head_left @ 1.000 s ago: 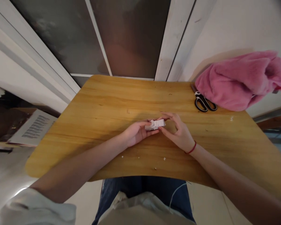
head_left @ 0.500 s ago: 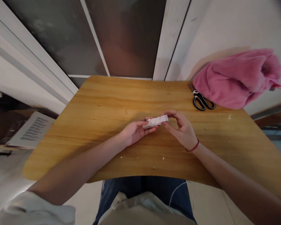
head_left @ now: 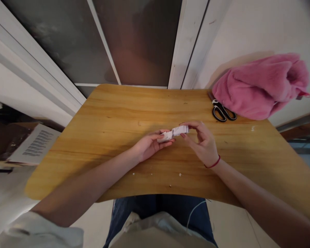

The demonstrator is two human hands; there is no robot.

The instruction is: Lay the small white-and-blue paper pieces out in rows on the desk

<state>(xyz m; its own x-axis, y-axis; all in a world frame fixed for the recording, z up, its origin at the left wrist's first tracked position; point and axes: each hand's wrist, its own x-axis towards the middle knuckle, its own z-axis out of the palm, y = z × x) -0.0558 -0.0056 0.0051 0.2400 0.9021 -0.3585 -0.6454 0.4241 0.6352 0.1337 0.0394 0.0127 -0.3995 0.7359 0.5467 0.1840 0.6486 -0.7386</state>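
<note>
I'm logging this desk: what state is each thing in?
Paper slips: overlapping unevenly
Left hand: gripping their left end
Right hand: pinching their right end
Scissors: lying flat; open or shut unclear
Pink plush fabric: bunched up
White scraps: scattered on the wooden tabletop
Cardboard box: open

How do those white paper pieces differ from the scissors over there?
The paper pieces are white with faint marks, while the scissors have black handles with pale edging. The paper pieces are held between the left hand and right hand; the scissors lie untouched on the wooden table, against the pink plush bundle. Neither is plainly alike otherwise.
</note>
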